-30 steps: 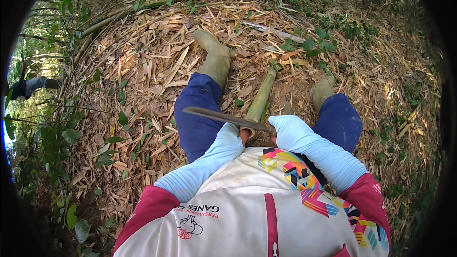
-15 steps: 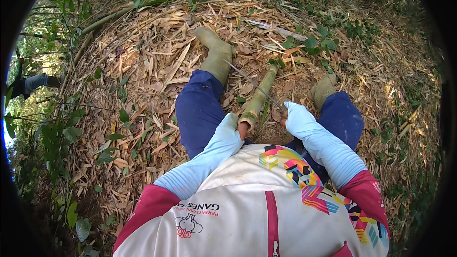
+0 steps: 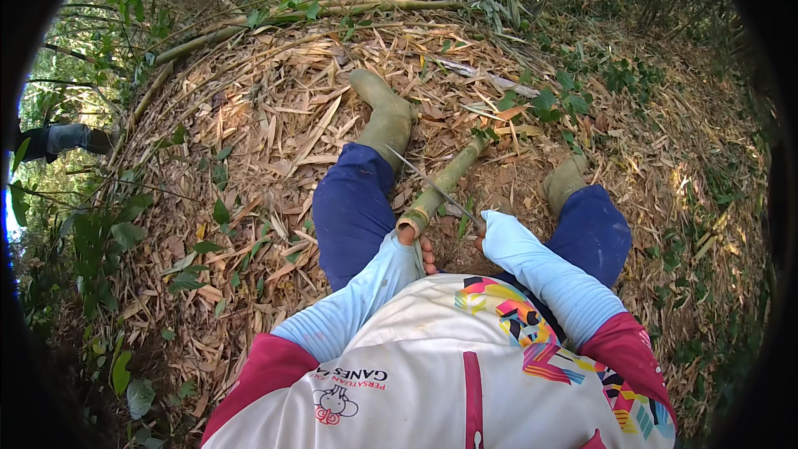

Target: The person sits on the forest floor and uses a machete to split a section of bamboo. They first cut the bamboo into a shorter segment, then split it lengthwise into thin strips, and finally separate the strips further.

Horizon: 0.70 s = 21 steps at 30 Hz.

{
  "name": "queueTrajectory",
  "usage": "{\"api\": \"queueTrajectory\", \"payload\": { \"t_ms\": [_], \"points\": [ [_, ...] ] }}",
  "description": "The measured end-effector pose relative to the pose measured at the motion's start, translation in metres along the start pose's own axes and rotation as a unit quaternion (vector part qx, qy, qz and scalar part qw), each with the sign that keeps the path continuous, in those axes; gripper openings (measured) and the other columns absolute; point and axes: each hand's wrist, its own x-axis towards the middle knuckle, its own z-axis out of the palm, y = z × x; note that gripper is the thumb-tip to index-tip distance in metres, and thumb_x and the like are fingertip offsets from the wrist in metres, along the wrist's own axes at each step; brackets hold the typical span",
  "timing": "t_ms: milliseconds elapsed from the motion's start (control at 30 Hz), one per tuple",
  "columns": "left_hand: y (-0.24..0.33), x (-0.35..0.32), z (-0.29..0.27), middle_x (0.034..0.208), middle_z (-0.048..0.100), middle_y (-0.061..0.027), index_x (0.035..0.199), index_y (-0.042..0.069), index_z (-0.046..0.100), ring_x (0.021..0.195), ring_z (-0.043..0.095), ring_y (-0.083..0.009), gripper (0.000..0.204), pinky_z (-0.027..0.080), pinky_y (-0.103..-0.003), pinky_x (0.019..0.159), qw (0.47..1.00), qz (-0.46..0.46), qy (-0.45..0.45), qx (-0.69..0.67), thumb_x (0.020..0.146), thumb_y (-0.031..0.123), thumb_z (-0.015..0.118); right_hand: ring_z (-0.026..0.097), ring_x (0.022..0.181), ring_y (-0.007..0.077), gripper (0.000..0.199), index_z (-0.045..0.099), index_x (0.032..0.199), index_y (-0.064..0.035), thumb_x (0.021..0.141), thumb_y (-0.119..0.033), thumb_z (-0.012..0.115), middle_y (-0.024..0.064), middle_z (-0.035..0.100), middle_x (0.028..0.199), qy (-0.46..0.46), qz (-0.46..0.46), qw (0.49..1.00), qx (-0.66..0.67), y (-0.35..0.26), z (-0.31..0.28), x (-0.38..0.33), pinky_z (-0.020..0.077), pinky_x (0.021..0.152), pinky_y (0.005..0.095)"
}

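Note:
A length of green bamboo (image 3: 453, 173) slants away from me between my boots, its cut hollow end toward me. My left hand (image 3: 420, 251) is closed at that near end, thumb against the opening and fingertips showing just beside it. In my right hand (image 3: 484, 239) is a long knife (image 3: 435, 186), gripped by the handle, which is mostly hidden by my fingers and sleeve. Its thin blade points forward and left, crossing over the bamboo toward my left knee. Whether the edge touches the bamboo, I cannot tell.
Dry bamboo leaves and chips (image 3: 258, 145) cover the ground. My rubber boots (image 3: 384, 112) stand on both sides of the bamboo. A long fallen pole (image 3: 366, 7) curves across the back. Green plants (image 3: 120, 233) grow at left, where another person's leg (image 3: 71, 140) shows.
The bamboo's near end has swung left with my left hand, and more fingers show. My right hand and the knife have shifted slightly left and toward me.

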Motion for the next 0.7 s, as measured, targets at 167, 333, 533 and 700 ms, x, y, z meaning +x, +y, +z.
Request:
{"api": "queueTrajectory", "payload": {
  "t_ms": [167, 333, 533, 700],
  "points": [
    [0.001, -0.009, 0.018, 0.071, 0.048, -0.0049, 0.093, 0.010, 0.049, 0.051, 0.047, -0.0179, 0.015, 0.048, -0.037, 0.047, 0.991, 0.081, 0.037, 0.095, 0.088, 0.022, 0.057, 0.066, 0.087, 0.0385, 0.038, 0.060, 0.106, -0.0005, 0.075, -0.019, 0.074, 0.0214, 0.067, 0.091, 0.018, -0.006, 0.999, 0.034, -0.004, -0.006, -0.001, 0.0521, 0.080, 0.0426],
    [0.000, -0.004, 0.019, 0.074, 0.049, -0.0042, 0.093, 0.010, 0.048, 0.052, 0.047, -0.0155, 0.012, 0.044, -0.035, 0.043, 0.992, 0.075, -0.005, 0.102, 0.088, 0.019, 0.054, 0.066, 0.089, 0.0398, 0.042, 0.061, 0.112, 0.0006, 0.075, -0.016, 0.072, 0.0243, 0.067, 0.090, -0.005, -0.090, 0.996, 0.014, -0.046, -0.030, -0.026, 0.0529, 0.078, 0.0434],
    [0.010, -0.016, 0.028, 0.058, 0.043, -0.0055, 0.083, 0.009, 0.045, 0.043, 0.040, -0.0168, 0.010, 0.043, -0.035, 0.044, 0.989, 0.051, 0.012, 0.139, 0.086, 0.017, 0.051, 0.066, 0.084, 0.0406, 0.035, 0.061, 0.101, -0.0021, 0.073, -0.016, 0.075, 0.0223, 0.066, 0.086, 0.043, -0.132, 0.990, 0.004, -0.047, -0.022, -0.024, 0.0523, 0.074, 0.0452],
    [-0.006, 0.002, 0.004, 0.055, 0.042, -0.0066, 0.081, 0.008, 0.043, 0.041, 0.039, -0.0184, 0.009, 0.044, -0.036, 0.043, 0.992, 0.048, -0.008, 0.120, 0.085, 0.015, 0.047, 0.066, 0.084, 0.0397, 0.032, 0.061, 0.099, -0.0040, 0.073, -0.015, 0.074, 0.0219, 0.067, 0.087, 0.011, -0.127, 0.992, -0.016, -0.044, -0.032, -0.025, 0.0520, 0.073, 0.0447]
  ]
}}
